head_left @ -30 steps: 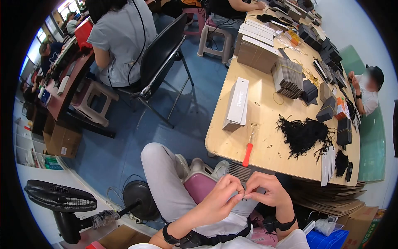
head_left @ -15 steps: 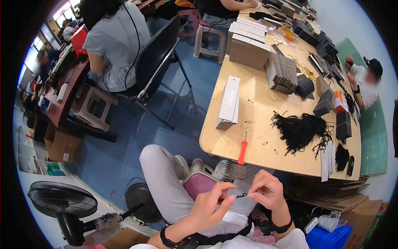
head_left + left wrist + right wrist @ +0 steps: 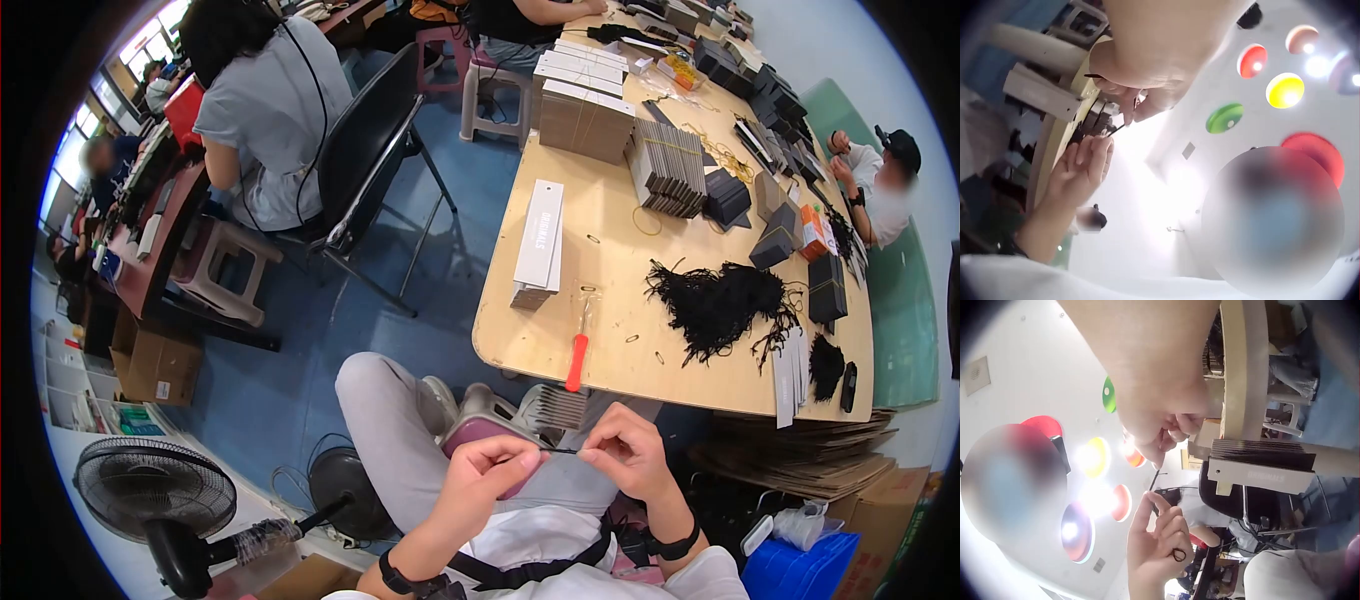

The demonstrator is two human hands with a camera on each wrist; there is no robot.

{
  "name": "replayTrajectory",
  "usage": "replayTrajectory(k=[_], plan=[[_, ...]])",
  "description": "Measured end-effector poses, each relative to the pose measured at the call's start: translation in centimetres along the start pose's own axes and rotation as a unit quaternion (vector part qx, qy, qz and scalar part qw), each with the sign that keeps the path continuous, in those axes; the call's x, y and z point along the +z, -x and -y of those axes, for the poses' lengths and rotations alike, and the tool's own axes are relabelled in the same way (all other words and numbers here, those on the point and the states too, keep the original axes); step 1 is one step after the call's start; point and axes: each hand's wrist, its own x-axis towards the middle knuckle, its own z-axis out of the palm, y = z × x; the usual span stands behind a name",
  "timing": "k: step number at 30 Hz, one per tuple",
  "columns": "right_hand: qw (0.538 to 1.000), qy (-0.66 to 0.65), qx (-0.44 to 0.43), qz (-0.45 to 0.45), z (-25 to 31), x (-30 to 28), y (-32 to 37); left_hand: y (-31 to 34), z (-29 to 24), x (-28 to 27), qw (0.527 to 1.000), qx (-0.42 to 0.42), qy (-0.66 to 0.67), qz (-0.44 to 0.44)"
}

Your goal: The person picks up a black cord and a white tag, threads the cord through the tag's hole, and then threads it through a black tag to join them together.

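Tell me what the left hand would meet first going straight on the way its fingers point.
Probably the right hand, facing it across the thin black cord stretched between them; depth is hard to judge.

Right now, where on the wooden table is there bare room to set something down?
The near-left corner of the wooden table is bare, between the white card stack and red-handled tool. Another patch, dotted with small loops, lies between that stack and the black cord pile. The right side is crowded with dark boxes and white strips.
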Motion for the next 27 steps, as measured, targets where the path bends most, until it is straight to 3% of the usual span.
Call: replayTrajectory(k=[4, 5, 6, 10, 12, 13, 15, 20, 23, 25, 27], plan=[[0.996, 0.058, -0.052, 0.039, 0.4, 0.6, 0.0, -0.3, 2.1, 0.6, 0.998, -0.012, 0.050, -0.048], [0.996, 0.058, -0.052, 0.037, 0.6, 0.7, 0.0, -0.2, 2.6, 0.7, 0.991, 0.068, -0.111, -0.043], [0.997, 0.047, -0.049, 0.033, 0.8, 0.7, 0.0, -0.2, 2.8, 0.7, 0.952, 0.146, -0.267, -0.035], [0.998, 0.000, -0.004, 0.070, 1.2, -0.1, 0.0, 0.0, 2.3, 0.7, 0.923, 0.179, -0.341, 0.007], [0.996, -0.027, -0.001, 0.084, 1.1, -0.3, 0.1, -0.1, 2.3, 0.7, 0.976, 0.070, -0.199, 0.046], [0.994, -0.053, 0.001, 0.099, 1.0, -0.4, 0.1, -0.2, 2.4, 0.5, 0.976, 0.070, -0.199, 0.046], [0.991, -0.089, 0.014, 0.097, 0.8, -0.1, 0.2, -0.5, 2.7, 0.0, 0.993, -0.026, -0.077, 0.083], [0.978, -0.155, 0.099, 0.101, 0.4, 0.9, 1.3, -0.8, 2.6, -0.1, 0.987, -0.087, 0.068, 0.117], [0.989, -0.076, 0.093, 0.090, 0.5, 1.6, 1.5, -0.8, 2.7, -0.4, 0.979, -0.103, 0.119, 0.125], [0.983, 0.156, -0.018, 0.099, 1.1, 1.7, 1.2, -0.8, 2.8, -0.4, 0.980, -0.098, 0.124, 0.118], [0.983, 0.162, -0.036, 0.083, 1.1, 2.1, 1.2, -0.8, 2.9, -0.5, 0.979, -0.089, 0.146, 0.112]])
